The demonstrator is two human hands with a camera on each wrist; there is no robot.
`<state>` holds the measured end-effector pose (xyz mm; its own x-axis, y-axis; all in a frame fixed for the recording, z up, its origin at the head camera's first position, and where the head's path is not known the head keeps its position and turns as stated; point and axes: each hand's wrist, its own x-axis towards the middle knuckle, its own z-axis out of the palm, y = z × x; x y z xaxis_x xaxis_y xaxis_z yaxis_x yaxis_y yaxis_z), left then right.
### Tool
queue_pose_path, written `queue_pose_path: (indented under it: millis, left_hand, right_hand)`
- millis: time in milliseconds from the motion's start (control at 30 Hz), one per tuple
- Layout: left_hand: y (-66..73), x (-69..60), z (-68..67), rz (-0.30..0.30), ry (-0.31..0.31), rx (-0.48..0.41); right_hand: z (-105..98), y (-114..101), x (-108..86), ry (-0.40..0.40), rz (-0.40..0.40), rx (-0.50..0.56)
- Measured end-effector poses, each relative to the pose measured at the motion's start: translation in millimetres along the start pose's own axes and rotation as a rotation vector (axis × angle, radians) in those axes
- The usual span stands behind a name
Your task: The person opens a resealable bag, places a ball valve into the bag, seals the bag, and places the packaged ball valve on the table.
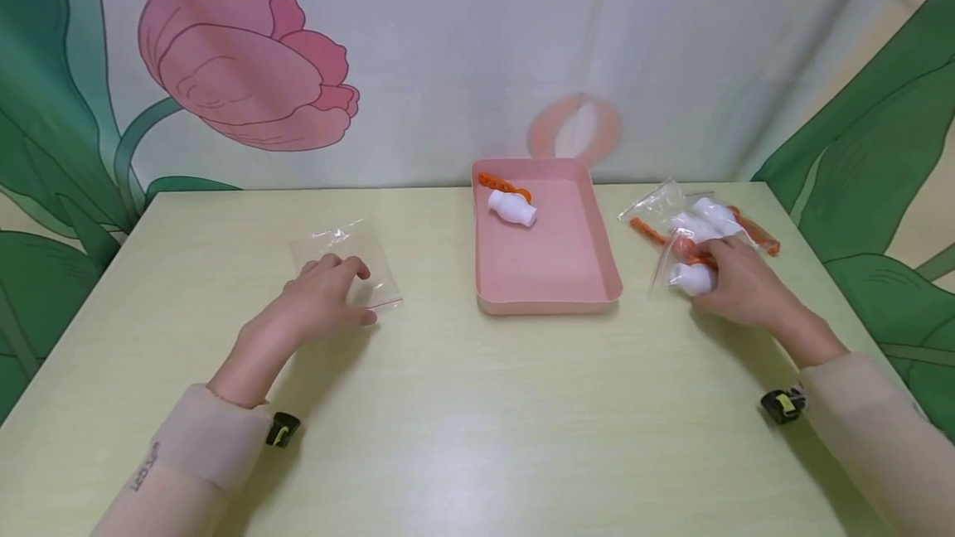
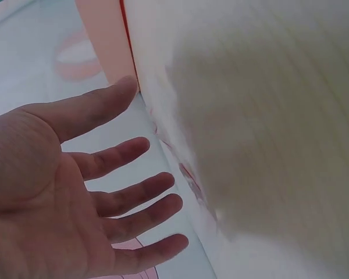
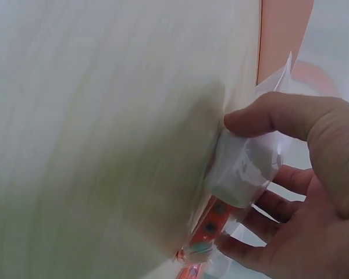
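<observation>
My left hand (image 1: 317, 297) hovers over a flat clear zip bag (image 1: 376, 272) on the left of the table, its fingers loosely spread and holding nothing. At the right, my right hand (image 1: 734, 280) grips a clear zip bag with a small white bottle (image 1: 692, 278) and an orange piece inside. In the right wrist view the thumb lies on one side of that bagged white bottle (image 3: 244, 165), the fingers on the other; an orange strip with holes (image 3: 210, 221) shows beside it.
A pink tray (image 1: 548, 263) stands at the back middle, bearing a white bottle (image 1: 512, 209) and an orange strip (image 1: 501, 184). Beyond the right hand lie more bagged white bottles (image 1: 715, 214) and orange pieces (image 1: 757, 232). A printed curtain (image 1: 448, 65) hangs behind the table.
</observation>
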<state>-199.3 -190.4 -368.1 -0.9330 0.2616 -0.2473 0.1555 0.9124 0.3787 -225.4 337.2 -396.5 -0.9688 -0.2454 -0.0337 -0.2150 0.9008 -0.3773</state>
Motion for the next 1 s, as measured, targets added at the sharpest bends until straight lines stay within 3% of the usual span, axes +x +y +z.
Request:
queue_pose_path:
  millis: [300, 600, 867, 1000]
  left_hand:
    - [-7.7, 1.7, 5.3, 0.041, -0.016, 0.051]
    - [-11.0, 0.7, 8.4, 0.095, 0.006, 0.046]
    - [-9.3, 0.1, 7.4, 0.103, -0.007, 0.044]
    - [-7.9, 1.2, 7.0, 0.106, -0.009, 0.030]
  right_hand:
    - [2, -2, 0.9, -0.015, 0.025, 0.018]
    - [-3, -16, -6.4, -0.104, 0.083, 0.028]
    - [-8, -32, -9.2, -0.083, 0.072, 0.003]
    - [-11, -41, -10.9, -0.053, 0.025, -0.001]
